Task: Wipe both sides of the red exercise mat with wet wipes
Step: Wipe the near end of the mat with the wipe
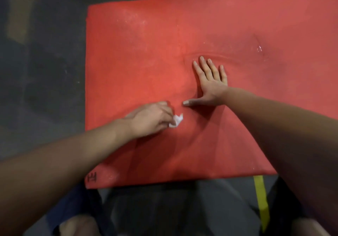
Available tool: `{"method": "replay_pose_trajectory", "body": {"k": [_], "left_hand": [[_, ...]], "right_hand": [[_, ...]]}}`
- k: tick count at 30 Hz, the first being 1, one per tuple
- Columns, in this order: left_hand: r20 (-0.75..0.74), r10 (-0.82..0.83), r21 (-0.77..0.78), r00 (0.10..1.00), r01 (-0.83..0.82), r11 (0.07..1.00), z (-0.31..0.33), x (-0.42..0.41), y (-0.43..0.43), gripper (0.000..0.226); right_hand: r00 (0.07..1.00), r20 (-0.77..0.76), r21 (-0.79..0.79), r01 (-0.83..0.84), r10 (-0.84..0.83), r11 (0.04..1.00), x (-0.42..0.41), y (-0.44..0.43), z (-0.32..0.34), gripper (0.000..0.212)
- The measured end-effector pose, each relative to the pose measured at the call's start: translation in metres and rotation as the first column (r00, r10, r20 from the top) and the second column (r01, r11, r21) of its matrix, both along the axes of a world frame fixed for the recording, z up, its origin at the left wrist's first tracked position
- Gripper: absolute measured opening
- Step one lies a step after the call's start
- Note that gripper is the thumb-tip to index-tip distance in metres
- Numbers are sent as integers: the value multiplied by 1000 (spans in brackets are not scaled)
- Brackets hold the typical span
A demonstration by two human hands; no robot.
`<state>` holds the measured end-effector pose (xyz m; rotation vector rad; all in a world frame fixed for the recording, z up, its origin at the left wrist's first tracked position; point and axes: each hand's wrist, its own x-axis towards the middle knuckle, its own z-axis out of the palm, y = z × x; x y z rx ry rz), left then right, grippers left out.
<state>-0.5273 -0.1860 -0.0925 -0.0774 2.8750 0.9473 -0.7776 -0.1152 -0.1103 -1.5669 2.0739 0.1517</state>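
Observation:
The red exercise mat (139,56) lies flat on a dark floor and fills most of the view. My left hand (150,119) rests on the mat's near middle and grips a crumpled white wet wipe (176,121), which pokes out past the fingers and touches the mat. My right hand (208,82) lies flat on the mat a little farther away, fingers straight and spread, thumb pointing left. A shallow wrinkle curves in the mat just beyond those fingertips. Wet shiny patches show at the mat's far left and right.
Dark grey floor (40,71) surrounds the mat on the left and far side. My knees and dark shorts are at the bottom edge, beside a yellow strip (260,195) below the mat's near edge. Black marks sit on the mat's near left corner (92,177).

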Motion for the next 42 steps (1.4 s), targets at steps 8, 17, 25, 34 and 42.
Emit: {"method": "replay_pose_trajectory", "body": {"k": [8,17,25,34,42], "left_hand": [[-118,-90,71,989,99,992,-4,47,82,21],[-166,-353,-117,921,337,934,-12,60,110,28],[-269,-149,-133,951,117,984,-7,-13,71,39],[-283,142,-250,949,-216,944,-9,-24,39,35],[-331,232,-339,915,-345,875,-3,-46,-42,21]], "right_hand": [[993,-113,-237,-5,-23,972,10,15,-11,120],[977,-198,-388,-3,-80,922,16,19,-17,94],[977,-181,-450,22,-115,893,13,19,-21,77],[985,-129,-516,31,-114,856,6,19,-30,58],[989,-88,-573,46,-117,819,5,19,-31,57]]}}
